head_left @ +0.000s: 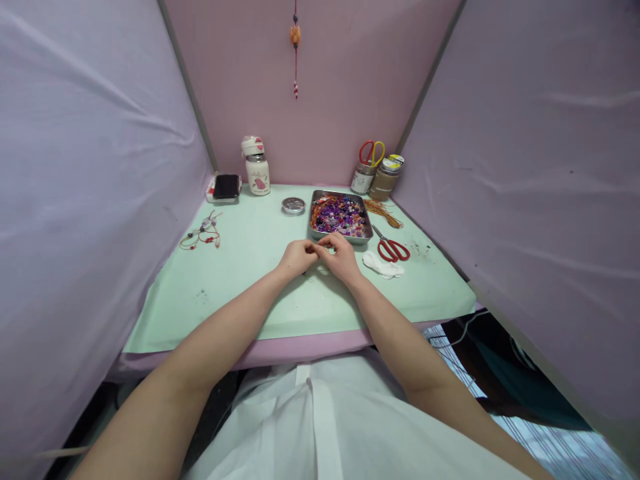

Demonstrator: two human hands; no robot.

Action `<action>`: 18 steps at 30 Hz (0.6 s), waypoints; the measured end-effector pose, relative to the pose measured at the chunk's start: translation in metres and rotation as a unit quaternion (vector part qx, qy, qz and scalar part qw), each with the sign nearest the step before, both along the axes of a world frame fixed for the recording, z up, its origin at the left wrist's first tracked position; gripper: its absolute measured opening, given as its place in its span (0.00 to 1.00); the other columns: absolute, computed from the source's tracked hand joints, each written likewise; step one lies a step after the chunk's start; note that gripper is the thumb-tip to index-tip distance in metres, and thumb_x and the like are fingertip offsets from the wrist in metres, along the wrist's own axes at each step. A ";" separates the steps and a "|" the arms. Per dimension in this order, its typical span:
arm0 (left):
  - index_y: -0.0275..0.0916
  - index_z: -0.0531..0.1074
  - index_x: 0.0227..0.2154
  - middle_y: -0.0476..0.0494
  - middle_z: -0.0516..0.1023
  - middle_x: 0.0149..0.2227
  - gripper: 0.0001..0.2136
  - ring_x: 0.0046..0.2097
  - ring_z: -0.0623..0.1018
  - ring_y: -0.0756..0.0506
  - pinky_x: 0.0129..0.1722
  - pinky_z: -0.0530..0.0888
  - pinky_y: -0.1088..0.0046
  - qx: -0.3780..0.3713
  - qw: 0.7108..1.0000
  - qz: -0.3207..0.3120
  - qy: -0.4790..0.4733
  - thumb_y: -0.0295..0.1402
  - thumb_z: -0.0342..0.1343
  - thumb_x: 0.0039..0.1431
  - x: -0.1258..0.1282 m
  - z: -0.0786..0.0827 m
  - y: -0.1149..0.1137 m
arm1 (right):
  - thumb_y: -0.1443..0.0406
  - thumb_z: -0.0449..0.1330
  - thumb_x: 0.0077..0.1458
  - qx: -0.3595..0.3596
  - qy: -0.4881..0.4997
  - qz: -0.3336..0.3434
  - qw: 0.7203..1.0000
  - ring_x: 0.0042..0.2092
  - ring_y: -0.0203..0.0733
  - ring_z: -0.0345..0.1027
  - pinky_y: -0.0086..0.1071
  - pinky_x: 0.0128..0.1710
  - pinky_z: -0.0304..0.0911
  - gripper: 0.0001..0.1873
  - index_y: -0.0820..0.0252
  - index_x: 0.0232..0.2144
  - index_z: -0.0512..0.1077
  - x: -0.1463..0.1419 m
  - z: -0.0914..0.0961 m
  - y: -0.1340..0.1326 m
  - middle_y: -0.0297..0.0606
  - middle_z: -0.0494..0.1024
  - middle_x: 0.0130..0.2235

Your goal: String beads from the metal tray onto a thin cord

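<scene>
My left hand (298, 257) and my right hand (342, 257) meet over the green mat (240, 280), just in front of a metal tray (313, 229) full of purple and pink beads (340, 215). Both hands are pinched closed, fingertips together, on something too small to make out. The tray's near rim lies right behind my fingertips.
Red scissors (393, 249) and a white tissue (383, 266) lie right of my hands. Orange cords (383, 210), two jars (377, 177), a round tin lid (293, 205), a white bottle (257, 167), a phone (226, 187) and beaded strings (203, 233) sit around. Cloth walls enclose the table.
</scene>
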State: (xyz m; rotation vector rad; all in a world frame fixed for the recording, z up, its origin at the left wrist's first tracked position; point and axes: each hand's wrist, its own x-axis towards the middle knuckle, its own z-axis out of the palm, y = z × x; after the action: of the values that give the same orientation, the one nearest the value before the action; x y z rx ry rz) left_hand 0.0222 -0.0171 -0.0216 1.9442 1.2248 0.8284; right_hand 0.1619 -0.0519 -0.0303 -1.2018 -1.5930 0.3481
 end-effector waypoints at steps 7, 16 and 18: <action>0.35 0.73 0.19 0.51 0.70 0.19 0.04 0.25 0.65 0.52 0.25 0.60 0.76 -0.059 0.994 0.006 -0.091 0.30 0.57 0.43 0.001 -0.003 0.001 | 0.65 0.58 0.51 -0.027 0.037 0.005 0.999 0.36 0.40 0.63 0.36 0.41 0.60 0.05 0.55 0.24 0.70 -0.001 0.002 -0.001 0.35 0.71 0.31; 0.34 0.72 0.20 0.50 0.68 0.19 0.08 0.20 0.64 0.55 0.20 0.56 0.76 -0.225 0.933 0.001 -0.280 0.33 0.64 0.40 0.002 -0.001 0.003 | 0.60 0.60 0.49 -0.071 0.148 0.005 0.986 0.42 0.41 0.66 0.35 0.45 0.60 0.07 0.57 0.24 0.71 0.004 0.002 0.004 0.36 0.73 0.36; 0.34 0.72 0.21 0.49 0.69 0.20 0.10 0.20 0.65 0.55 0.21 0.57 0.76 -0.235 0.925 -0.001 -0.299 0.34 0.66 0.39 0.002 0.001 0.003 | 0.59 0.60 0.49 -0.097 0.184 0.019 0.978 0.39 0.39 0.65 0.34 0.44 0.60 0.08 0.57 0.27 0.71 0.004 0.000 0.005 0.34 0.73 0.34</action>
State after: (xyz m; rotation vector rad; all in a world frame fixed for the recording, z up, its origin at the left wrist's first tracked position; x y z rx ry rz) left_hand 0.0245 -0.0140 -0.0210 1.1812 0.9324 0.9308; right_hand 0.1655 -0.0466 -0.0300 -1.1734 -1.2815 0.7209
